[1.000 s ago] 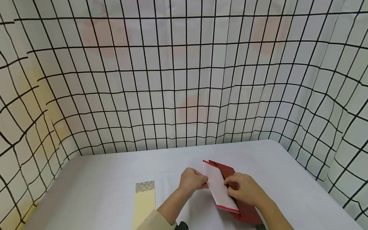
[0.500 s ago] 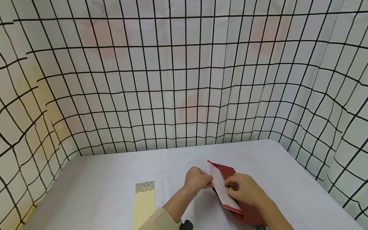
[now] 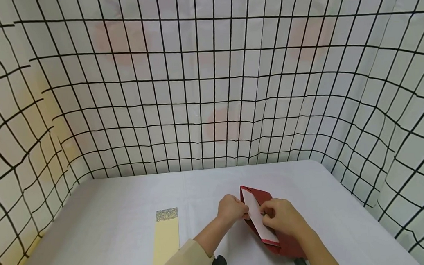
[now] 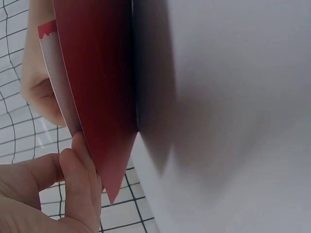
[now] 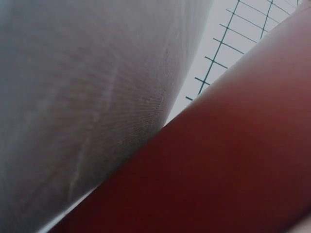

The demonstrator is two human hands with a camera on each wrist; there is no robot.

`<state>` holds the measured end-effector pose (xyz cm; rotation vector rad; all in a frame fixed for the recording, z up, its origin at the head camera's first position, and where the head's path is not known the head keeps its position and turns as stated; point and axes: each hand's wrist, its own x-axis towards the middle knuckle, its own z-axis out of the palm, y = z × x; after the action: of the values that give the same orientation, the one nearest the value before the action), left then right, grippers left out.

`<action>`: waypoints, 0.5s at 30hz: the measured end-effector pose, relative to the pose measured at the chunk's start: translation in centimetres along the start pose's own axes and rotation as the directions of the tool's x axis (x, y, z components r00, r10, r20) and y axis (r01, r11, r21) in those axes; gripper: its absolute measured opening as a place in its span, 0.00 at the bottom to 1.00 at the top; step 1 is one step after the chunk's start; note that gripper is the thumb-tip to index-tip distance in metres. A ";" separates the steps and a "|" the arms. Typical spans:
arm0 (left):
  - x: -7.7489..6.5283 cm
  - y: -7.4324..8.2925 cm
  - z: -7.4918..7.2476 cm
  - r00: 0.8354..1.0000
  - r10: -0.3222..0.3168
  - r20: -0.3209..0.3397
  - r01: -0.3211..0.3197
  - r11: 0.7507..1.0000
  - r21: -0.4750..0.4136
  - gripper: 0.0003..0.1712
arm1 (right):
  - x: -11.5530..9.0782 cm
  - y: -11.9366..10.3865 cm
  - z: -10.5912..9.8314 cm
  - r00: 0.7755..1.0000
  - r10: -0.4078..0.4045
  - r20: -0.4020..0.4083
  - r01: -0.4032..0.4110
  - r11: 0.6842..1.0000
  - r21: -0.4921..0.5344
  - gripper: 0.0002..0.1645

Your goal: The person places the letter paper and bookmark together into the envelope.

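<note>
A red paper envelope point(image 3: 291, 244) is held tilted above the table, its mouth spread. Partly inside lies a white card point(image 3: 256, 219) with red ends. In the head view my left hand point(image 3: 233, 208) pinches at the card's left edge. Its fingertips point(image 4: 80, 145) in the left wrist view are beside the edge of the red panel point(image 4: 97, 87); the card point(image 4: 58, 73) shows behind. With curled fingers my right hand point(image 3: 282, 218) grips the envelope's far side, against the card; its exact hold is hidden. Red paper point(image 5: 194, 160) fills much of the right wrist view.
On the white table point(image 3: 111, 221), left of my left forearm, lies a pale yellow strip point(image 3: 166, 234) with a grey patterned end. Black netting point(image 3: 202, 92) over white cloth surrounds the table's back and sides.
My left hand has moved right with the white card, which sits deeper in the envelope. A red flap now shows along its left side. My right hand has barely moved.
</note>
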<state>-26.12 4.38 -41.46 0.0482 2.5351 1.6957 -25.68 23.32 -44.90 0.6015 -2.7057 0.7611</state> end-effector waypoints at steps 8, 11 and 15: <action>0.2 -0.9 1.0 0.999 -0.040 0.004 0.040 0.999 0.015 0.12 | 0.1 0.0 0.2 0.999 0.036 0.023 -0.036 0.999 -0.013 0.11; 0.2 -1.1 1.5 0.999 -0.044 0.004 0.044 0.999 -0.012 0.12 | 0.1 -0.1 0.1 0.998 0.049 0.034 -0.048 0.999 -0.013 0.11; 0.2 -1.5 2.3 0.999 -0.040 0.014 0.041 0.998 -0.042 0.11 | 0.1 -0.3 0.0 0.996 0.072 0.051 -0.072 0.997 -0.011 0.10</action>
<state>-26.10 5.94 -43.71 0.0047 2.4725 1.7280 -25.65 23.07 -44.74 0.5309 -2.7903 0.7598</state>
